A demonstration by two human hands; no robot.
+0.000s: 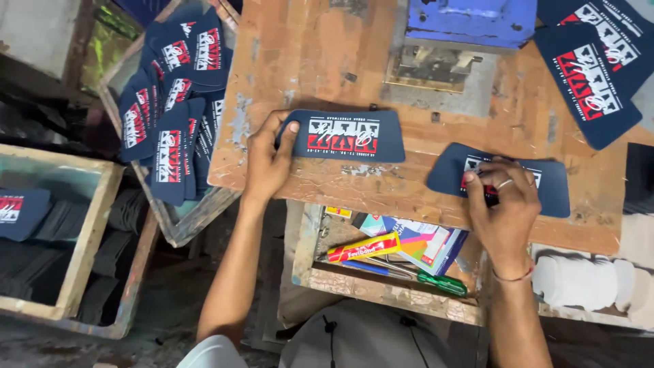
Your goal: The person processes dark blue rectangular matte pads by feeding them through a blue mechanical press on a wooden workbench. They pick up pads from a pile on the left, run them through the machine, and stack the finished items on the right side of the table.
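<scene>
While we lean over the worn wooden table point(313, 48), our left hand point(268, 160) pinches the left end of a navy printed panel point(344, 136) lying flat just in front of the blue press point(470, 20), thumb on top and fingers curled under its edge. Our right hand point(503, 204), to the right of that panel, is closed with its fingertips pressing on a second navy panel point(545, 187), as if picking at the middle of its print. As for how far the work stands, we judge it well under way: a heap of printed panels point(174, 95) fills the tray left of the table, and more printed pieces point(589, 75) lie right of the press. Left of that tray, a wooden box point(95, 211) holds dark pieces stacked on edge, which look unprinted and may be left to do. Below the table's front edge sits a drawer point(381, 286) with a glue tube point(364, 247) and a green-handled screwdriver point(443, 283).
</scene>
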